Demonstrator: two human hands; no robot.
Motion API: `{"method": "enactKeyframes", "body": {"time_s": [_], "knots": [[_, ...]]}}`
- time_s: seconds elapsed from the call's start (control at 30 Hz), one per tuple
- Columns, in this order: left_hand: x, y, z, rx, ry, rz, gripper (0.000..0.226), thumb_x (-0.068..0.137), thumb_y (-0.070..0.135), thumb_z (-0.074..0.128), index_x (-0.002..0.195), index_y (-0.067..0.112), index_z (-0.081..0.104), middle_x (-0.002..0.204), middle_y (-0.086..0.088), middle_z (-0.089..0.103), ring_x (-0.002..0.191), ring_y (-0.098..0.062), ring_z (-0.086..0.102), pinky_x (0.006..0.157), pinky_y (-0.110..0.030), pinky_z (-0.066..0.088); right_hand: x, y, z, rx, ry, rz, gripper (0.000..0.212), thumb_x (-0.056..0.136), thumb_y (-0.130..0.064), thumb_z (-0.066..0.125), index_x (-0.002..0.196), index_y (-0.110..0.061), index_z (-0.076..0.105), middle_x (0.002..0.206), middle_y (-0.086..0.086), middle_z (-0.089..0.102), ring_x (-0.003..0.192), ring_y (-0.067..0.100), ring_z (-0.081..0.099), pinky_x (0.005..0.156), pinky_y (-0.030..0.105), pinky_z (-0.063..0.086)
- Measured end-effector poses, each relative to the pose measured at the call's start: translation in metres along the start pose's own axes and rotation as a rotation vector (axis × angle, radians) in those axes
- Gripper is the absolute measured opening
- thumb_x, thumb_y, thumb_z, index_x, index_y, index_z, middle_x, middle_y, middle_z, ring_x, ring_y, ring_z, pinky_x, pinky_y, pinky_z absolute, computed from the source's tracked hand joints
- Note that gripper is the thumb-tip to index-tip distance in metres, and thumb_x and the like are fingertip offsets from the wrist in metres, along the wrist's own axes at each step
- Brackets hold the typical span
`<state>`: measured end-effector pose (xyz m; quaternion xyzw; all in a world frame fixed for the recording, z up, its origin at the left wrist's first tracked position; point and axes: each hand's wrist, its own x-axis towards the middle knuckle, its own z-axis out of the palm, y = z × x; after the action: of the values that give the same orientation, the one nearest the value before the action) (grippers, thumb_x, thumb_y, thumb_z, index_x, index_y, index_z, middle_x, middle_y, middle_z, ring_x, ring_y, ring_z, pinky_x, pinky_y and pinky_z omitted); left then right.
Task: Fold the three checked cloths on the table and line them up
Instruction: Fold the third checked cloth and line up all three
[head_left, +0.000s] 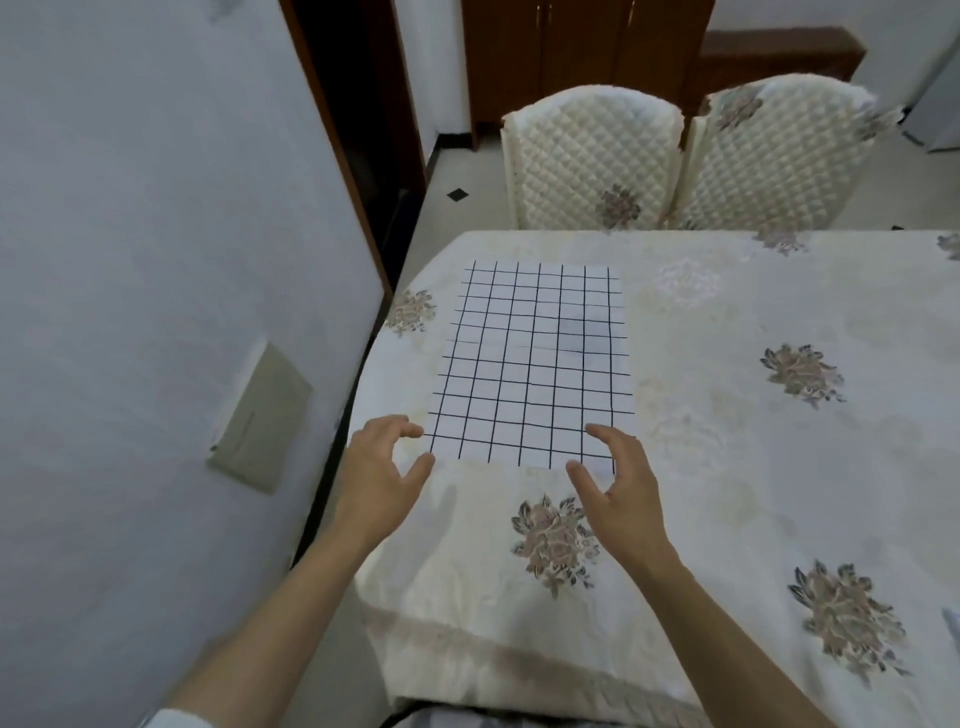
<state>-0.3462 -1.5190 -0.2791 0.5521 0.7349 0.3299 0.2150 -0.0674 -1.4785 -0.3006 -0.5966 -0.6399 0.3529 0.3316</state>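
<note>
Across the tablecloth (727, 322) the cloth (530, 364) lies flat by the left edge, my left hand (387, 457) and right hand (621, 478) open and empty at its near corners; uneven pinches could skew the fold.

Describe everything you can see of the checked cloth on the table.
The checked cloth is white with a thin black grid, a thin fabric by its look. It lies spread flat, a rectangle with its long side running away from the person, on the cream floral tablecloth near the table's left edge. Faint grey shading shows across its middle. The left hand and right hand hover with fingers spread at its two near corners; whether the fingers touch it is unclear.
</note>
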Motion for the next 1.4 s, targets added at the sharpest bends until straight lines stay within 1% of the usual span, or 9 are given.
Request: {"method": "enactKeyframes", "body": {"time_s": [0.1,0.37,0.47,0.53,0.73,0.87,1.03,1.2,1.4], "knots": [[0.010,-0.009,0.004,0.025,-0.049,-0.011,0.024,0.084,0.026,0.071,0.106,0.030,0.062,0.121,0.018,0.053,0.117,-0.011,0.049,0.097,-0.043,0.046,0.005,0.000,0.005,-0.025,-0.005,0.007,0.042,0.092,-0.031,0.063,0.132,-0.029,0.050,0.133,-0.009,0.049,0.127,0.011,0.045,0.109,0.046,0.037],[0.055,-0.046,0.005,0.129,-0.218,0.136,0.029,0.087,0.027,0.070,0.115,0.024,0.061,0.133,0.009,0.051,0.124,-0.013,0.041,0.098,-0.023,0.031,0.022,-0.009,0.041,-0.129,0.084,0.086,0.042,0.089,-0.026,0.067,0.129,-0.026,0.054,0.125,-0.015,0.048,0.119,0.002,0.043,0.107,0.036,0.037],[0.081,-0.069,0.005,0.209,-0.265,0.244,0.034,0.085,0.031,0.071,0.116,0.021,0.062,0.134,0.005,0.053,0.123,-0.017,0.043,0.099,-0.033,0.041,0.021,-0.016,0.062,-0.154,0.122,0.116,0.042,0.089,-0.027,0.068,0.129,-0.022,0.055,0.126,-0.012,0.050,0.121,0.007,0.045,0.106,0.030,0.035],[0.095,-0.081,0.010,0.274,-0.299,0.311,0.041,0.081,0.037,0.069,0.118,0.019,0.063,0.134,0.001,0.054,0.123,-0.022,0.045,0.097,-0.041,0.045,0.021,-0.016,0.072,-0.190,0.124,0.120,0.042,0.090,-0.030,0.068,0.129,-0.020,0.055,0.129,-0.007,0.052,0.124,0.011,0.046,0.107,0.031,0.035],[0.102,-0.096,0.025,0.440,-0.429,0.422,0.057,0.072,0.038,0.078,0.123,0.017,0.062,0.136,-0.005,0.054,0.123,-0.028,0.047,0.090,-0.044,0.047,0.026,-0.011,0.090,-0.310,0.028,0.223,0.046,0.088,-0.034,0.068,0.131,-0.027,0.054,0.142,0.000,0.048,0.135,0.017,0.038,0.112,0.046,0.031],[0.111,-0.096,0.040,0.574,-0.511,0.405,0.066,0.067,0.041,0.078,0.126,0.016,0.060,0.142,-0.011,0.050,0.125,-0.032,0.046,0.089,-0.046,0.047,0.040,-0.005,0.099,-0.373,-0.069,0.278,0.047,0.086,-0.036,0.070,0.131,-0.028,0.057,0.145,0.002,0.046,0.137,0.017,0.036,0.111,0.041,0.029],[0.120,-0.085,0.054,0.679,-0.578,0.474,0.069,0.076,0.046,0.068,0.135,0.015,0.051,0.157,-0.008,0.030,0.140,-0.030,0.031,0.101,-0.043,0.038,0.053,0.004,0.108,-0.478,-0.100,0.292,0.051,0.085,-0.041,0.069,0.133,-0.029,0.057,0.149,0.004,0.042,0.140,0.019,0.031,0.110,0.034,0.025],[0.123,-0.081,0.065,0.755,-0.606,0.509,0.058,0.070,0.043,0.070,0.118,0.012,0.060,0.158,-0.009,0.028,0.140,-0.031,0.031,0.100,-0.043,0.038,0.062,0.009,0.114,-0.493,-0.078,0.259,0.051,0.080,-0.041,0.073,0.128,-0.027,0.062,0.148,0.008,0.043,0.140,0.025,0.033,0.108,0.043,0.030],[0.118,-0.075,0.076,0.788,-0.594,0.493,0.044,0.065,0.036,0.070,0.101,0.010,0.066,0.156,-0.008,0.033,0.137,-0.029,0.034,0.097,-0.043,0.041,0.064,0.021,0.120,-0.564,-0.170,0.307,0.053,0.077,-0.042,0.069,0.128,-0.031,0.060,0.153,0.003,0.031,0.144,0.025,0.017,0.110,0.046,0.024]]}}
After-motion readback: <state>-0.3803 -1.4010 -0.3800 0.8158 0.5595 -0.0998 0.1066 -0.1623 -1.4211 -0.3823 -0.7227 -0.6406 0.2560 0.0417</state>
